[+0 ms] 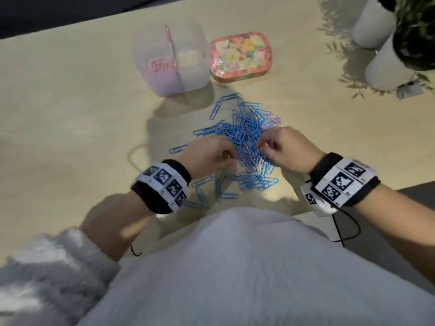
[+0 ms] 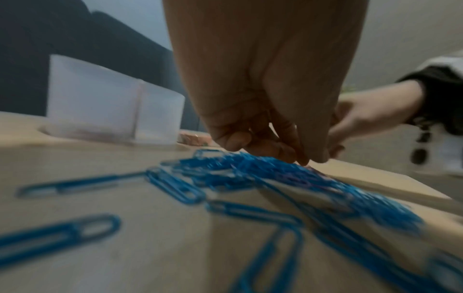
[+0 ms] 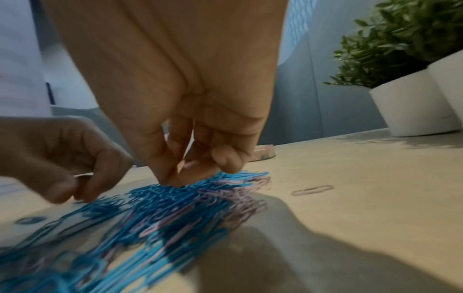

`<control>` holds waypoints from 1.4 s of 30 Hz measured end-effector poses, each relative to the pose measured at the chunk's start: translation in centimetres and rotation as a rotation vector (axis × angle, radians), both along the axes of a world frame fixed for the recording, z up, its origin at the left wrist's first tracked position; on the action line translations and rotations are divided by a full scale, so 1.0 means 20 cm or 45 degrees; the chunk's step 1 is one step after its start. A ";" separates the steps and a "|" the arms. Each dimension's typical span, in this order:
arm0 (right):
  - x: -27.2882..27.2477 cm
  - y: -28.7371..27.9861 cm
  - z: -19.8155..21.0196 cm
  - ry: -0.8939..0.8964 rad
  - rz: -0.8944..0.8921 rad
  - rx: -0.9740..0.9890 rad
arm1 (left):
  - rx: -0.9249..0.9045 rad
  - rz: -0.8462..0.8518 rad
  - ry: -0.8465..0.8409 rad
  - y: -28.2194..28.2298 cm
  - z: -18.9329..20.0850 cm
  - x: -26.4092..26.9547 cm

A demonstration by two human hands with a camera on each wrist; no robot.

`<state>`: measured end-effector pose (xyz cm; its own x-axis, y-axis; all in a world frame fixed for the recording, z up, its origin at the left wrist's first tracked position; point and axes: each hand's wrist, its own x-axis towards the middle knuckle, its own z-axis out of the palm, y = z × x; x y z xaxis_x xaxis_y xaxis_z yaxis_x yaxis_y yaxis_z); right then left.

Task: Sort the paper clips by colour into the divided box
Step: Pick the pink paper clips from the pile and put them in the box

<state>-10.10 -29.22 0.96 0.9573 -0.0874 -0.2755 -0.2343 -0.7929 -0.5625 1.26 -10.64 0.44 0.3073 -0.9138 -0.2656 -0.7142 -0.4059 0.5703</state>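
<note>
The right hand (image 1: 286, 148) has its grip pinched on a pink paper clip (image 1: 271, 145) at the heap's near edge. The left hand (image 1: 210, 152) hovers beside it, fingers curled; whether its grip holds anything I cannot tell. The heap of blue and pink wire paper clips (image 1: 244, 135) lies on the pale wooden surface (image 1: 70, 109). Beyond it stands the translucent plastic divided box (image 1: 170, 58), pink clips in its left compartment.

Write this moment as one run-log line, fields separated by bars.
stage: picking from paper clip pile | left hand: at pile, grip unclear | right hand: pinching clips | divided box: pink clips left compartment
</note>
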 end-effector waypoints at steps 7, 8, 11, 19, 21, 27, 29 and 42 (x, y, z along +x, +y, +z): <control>0.03 0.17 -0.06 -0.057 0.184 -0.194 | 0.092 -0.055 -0.052 0.03 -0.11 -0.12; 0.05 0.19 -0.06 -0.037 0.196 -0.267 | 0.093 -0.053 -0.043 0.03 -0.11 -0.12; 0.09 0.23 -0.08 0.015 0.232 -0.434 | 0.105 -0.035 -0.047 0.04 -0.10 -0.12; 0.12 0.17 -0.09 -0.006 0.078 0.189 | 0.107 0.236 0.221 0.15 -0.05 -0.02; 0.12 0.11 -0.07 -0.011 -0.019 0.291 | 0.100 0.335 0.358 0.17 -0.05 0.03; 0.09 0.15 -0.04 -0.010 0.104 -0.019 | 0.039 0.481 0.382 0.22 -0.03 0.12; 0.10 0.21 -0.05 0.002 0.138 -0.144 | -0.031 0.605 0.499 0.21 -0.01 0.15; 0.10 0.10 -0.05 0.028 -0.104 0.278 | -0.021 0.840 0.411 -0.02 -0.02 0.19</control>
<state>-8.09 -27.23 -0.09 0.9431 -0.1005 -0.3170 -0.3068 -0.6307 -0.7128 5.08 -10.97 0.10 0.7033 -0.5706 -0.4240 -0.1195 -0.6829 0.7206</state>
